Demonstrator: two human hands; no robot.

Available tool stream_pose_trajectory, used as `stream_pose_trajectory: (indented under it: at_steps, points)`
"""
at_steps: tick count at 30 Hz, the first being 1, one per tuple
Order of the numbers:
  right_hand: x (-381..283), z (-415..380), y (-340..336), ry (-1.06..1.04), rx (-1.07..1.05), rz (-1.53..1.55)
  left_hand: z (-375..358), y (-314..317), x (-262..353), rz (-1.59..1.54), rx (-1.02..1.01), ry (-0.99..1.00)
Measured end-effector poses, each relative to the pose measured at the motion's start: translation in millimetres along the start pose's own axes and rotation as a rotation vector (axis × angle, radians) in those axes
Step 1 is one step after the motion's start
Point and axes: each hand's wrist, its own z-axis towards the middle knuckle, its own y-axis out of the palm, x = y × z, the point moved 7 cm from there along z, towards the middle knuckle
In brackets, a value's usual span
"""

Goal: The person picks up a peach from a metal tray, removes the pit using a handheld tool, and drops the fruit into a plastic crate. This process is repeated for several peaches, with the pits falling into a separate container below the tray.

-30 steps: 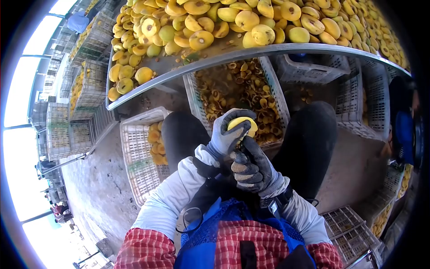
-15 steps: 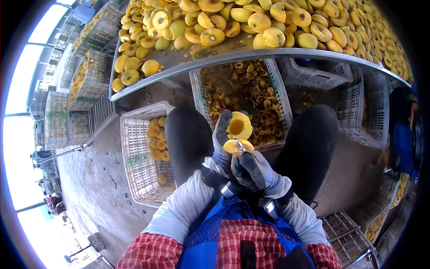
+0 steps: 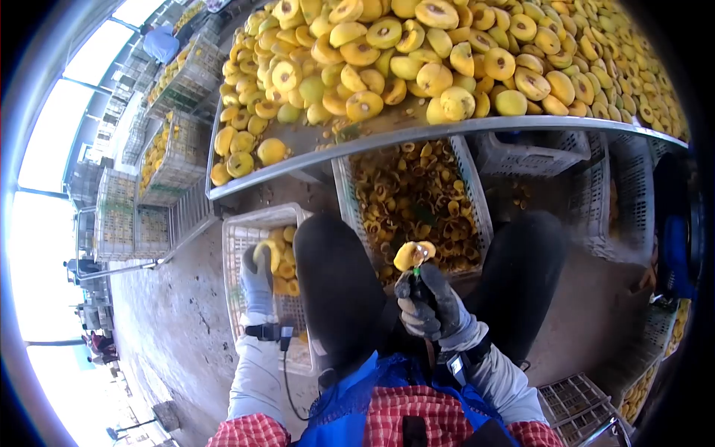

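Note:
My left hand (image 3: 258, 277), in a grey and dark glove, reaches into the white crate (image 3: 232, 261) beside my left knee. Its fingers curl around a yellow fruit half (image 3: 267, 255), above other fruit halves in that crate. My right hand (image 3: 432, 305), also gloved, is closed around the green and dark handle of a small metal tool (image 3: 419, 261) between my knees. A piece of yellow fruit (image 3: 406, 255) sits at the tool's tip. Below and beyond it, a crate (image 3: 477, 201) holds brown and yellow peels and scraps.
A metal-edged table (image 3: 372, 145) heaped with yellow fruit halves (image 3: 447, 74) spans the front. Stacked crates (image 3: 119, 216) stand at the left, more crates (image 3: 532, 153) under the table. A wire crate (image 3: 577, 402) is at the lower right. A person (image 3: 160, 43) is at the far upper left.
My left hand has moved from the middle to the left crate with the fruit half. My right hand stays between the knees, holding the tool and fruit piece. The view has shifted slightly.

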Motion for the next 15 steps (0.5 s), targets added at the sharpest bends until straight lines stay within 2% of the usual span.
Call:
stream_pose_trajectory:
  at_steps: [1,2,4,5,6,7,8,9,10,11,12,14,15]
  points:
    - [3,0,-3,0.018,0.032,0.034,16,-16,-59,0.418,0.03,-0.189]
    - [5,2,-6,0.036,0.064,0.068,12,-5,-2,0.633,0.051,-0.033]
    - [4,8,-1,0.035,-0.015,-0.02,14,42,111,0.497,0.043,0.31]
    - [0,9,5,0.057,0.014,-0.029,21,70,156,0.336,0.012,0.438]
    - [-4,13,-3,0.029,0.122,-0.081,32,99,197,0.178,-0.091,0.474]
    - [-7,15,-12,0.0,0.232,-0.13,49,130,232,0.268,-0.134,0.493]
    - [-11,17,-20,-0.031,0.342,-0.176,68,158,269,0.255,-0.166,0.656]
    - [-18,17,-19,-0.076,0.406,-0.174,82,181,306,0.267,-0.115,0.669]
    - [-23,19,-21,-0.097,0.408,-0.196,104,203,335,0.453,-0.125,0.585]
    - [-29,19,-24,-0.118,0.411,-0.218,129,219,356,0.45,0.07,0.806]
    - [-34,19,-27,-0.139,0.416,-0.239,147,234,376,0.534,0.121,0.849]
    - [-41,20,-34,-0.168,0.488,-0.182,186,271,379,0.834,0.035,0.79]
    - [-44,21,-35,-0.178,0.522,-0.159,186,275,383,0.858,0.005,0.815]
